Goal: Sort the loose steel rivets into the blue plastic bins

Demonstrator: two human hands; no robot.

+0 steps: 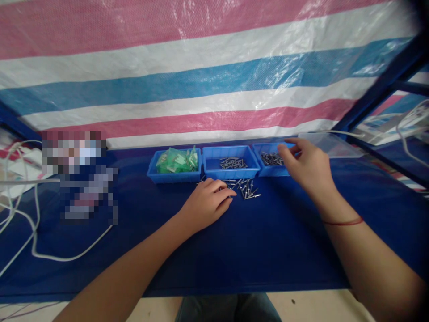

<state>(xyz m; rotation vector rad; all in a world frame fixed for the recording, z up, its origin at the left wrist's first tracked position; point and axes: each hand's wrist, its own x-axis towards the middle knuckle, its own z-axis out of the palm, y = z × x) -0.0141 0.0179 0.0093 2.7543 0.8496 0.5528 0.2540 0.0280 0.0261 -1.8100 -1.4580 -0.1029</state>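
Observation:
My left hand (212, 203) rests low over a loose pile of metal pop rivets (248, 188) on the blue tabletop. Its fingers are bent but apart, and they cover part of the pile. Above the right blue bin (272, 172) is my right hand (306, 163), thumb and forefinger apart, with no held thing visible. More rivets (271, 158) lie in that bin, partly hidden by the hand. The middle blue bin (231, 173) contains a heap of rivets (233, 163). In the left blue bin (175, 178) are green-and-clear small plastic packets (177, 160).
White cables (35, 223) run over the table's left side, near a blurred-out patch. A clear plastic sheet or lid (338, 146) lies behind my right hand. Striped tarpaulin (201, 98) hangs along the back, and blue frame posts (372, 98) stand at the sides.

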